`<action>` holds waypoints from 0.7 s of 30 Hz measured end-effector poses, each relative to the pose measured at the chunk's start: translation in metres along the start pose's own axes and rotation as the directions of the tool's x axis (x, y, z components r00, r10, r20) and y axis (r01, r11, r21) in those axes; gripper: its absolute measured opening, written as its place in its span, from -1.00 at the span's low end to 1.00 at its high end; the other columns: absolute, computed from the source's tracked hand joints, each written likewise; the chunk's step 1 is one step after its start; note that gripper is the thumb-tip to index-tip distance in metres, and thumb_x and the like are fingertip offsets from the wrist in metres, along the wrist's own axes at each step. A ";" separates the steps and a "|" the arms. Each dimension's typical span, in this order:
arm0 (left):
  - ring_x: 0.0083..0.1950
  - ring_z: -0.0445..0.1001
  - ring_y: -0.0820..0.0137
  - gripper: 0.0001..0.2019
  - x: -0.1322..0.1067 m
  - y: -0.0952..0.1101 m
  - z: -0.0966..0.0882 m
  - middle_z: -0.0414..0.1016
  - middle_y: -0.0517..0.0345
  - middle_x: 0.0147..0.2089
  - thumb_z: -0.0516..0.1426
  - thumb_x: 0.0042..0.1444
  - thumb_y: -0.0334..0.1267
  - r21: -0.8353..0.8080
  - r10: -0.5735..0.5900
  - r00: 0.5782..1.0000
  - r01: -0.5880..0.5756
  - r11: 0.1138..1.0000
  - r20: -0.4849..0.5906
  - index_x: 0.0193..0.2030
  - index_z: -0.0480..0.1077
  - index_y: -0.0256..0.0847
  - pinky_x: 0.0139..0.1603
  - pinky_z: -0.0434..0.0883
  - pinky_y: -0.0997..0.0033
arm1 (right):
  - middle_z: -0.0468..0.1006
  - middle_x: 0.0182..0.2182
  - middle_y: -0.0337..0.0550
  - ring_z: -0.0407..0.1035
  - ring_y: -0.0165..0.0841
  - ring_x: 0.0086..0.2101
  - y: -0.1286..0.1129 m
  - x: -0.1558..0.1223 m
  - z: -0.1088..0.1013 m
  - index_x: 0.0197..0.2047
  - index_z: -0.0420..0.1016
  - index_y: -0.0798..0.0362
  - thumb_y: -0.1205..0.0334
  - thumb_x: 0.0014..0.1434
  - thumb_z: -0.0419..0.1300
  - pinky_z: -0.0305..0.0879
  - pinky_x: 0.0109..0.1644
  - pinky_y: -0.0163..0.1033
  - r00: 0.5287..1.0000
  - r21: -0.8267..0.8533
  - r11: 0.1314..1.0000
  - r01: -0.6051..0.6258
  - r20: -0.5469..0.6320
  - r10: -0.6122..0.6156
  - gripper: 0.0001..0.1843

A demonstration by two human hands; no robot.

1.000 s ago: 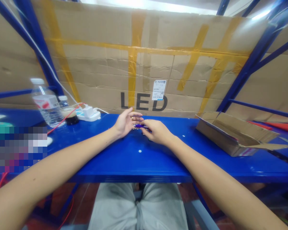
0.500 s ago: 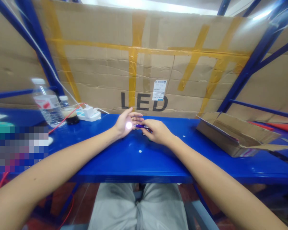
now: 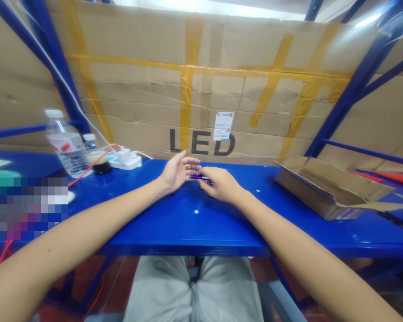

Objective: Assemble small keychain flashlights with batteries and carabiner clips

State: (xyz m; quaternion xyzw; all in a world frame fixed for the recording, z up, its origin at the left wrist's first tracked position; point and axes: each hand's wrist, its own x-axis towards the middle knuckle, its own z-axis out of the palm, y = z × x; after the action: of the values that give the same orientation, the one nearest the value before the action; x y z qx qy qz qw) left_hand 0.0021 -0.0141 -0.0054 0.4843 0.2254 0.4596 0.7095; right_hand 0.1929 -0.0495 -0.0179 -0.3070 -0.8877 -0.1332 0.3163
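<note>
Between my hands, over the blue table [image 3: 174,228], is a slim purple flashlight [image 3: 198,177]. My right hand [image 3: 221,183] has its fingers closed round the rear part of it, and its front end points left at my left palm. No light shines from it. My left hand [image 3: 176,173] is open, palm turned toward the flashlight, thumb up and fingers stretched to the right. Its fingertips come close to my right fingers; whether they touch I cannot tell. Small things partly show under the hands, too hidden to name.
An open cardboard box [image 3: 322,192] stands at the right. On the left are a water bottle [image 3: 67,147], a smaller bottle with dark liquid [image 3: 99,156] and a white power strip [image 3: 127,162] with a red cable. A large cardboard panel [image 3: 137,103] closes the back.
The bright spot of light on my left palm has gone out. Both hands and the flashlight have stayed nearly where they were.
</note>
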 end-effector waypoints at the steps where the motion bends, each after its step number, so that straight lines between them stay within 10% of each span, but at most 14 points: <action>1: -0.29 0.52 0.24 -0.50 0.000 0.000 0.000 0.54 -0.12 -0.30 -0.01 0.26 0.05 -0.001 0.000 1.000 0.000 1.000 0.003 -0.24 0.53 -0.39 -0.28 0.44 0.28 | 0.62 -0.26 0.01 0.46 -0.25 -0.31 0.000 0.000 0.000 -0.15 0.46 0.12 0.27 0.27 0.10 0.27 -0.24 -0.23 1.000 0.001 1.000 0.001 -0.003 -0.001 -0.84; 21: -0.30 0.50 0.27 -0.51 0.001 -0.001 -0.001 0.53 -0.08 -0.33 0.00 0.24 0.08 0.009 -0.007 1.000 0.007 1.000 0.023 -0.25 0.53 -0.35 -0.32 0.43 0.33 | 0.62 -0.16 0.08 0.50 -0.19 -0.20 -0.001 0.000 0.000 -0.05 0.45 0.14 0.30 0.26 0.09 0.35 -0.16 -0.17 0.999 -0.016 1.000 -0.026 0.020 0.026 -0.77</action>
State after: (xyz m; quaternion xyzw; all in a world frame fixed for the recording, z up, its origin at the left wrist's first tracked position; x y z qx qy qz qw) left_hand 0.0028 -0.0129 -0.0067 0.4922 0.2209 0.4504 0.7114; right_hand 0.1926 -0.0505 -0.0181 -0.3223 -0.8856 -0.1332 0.3067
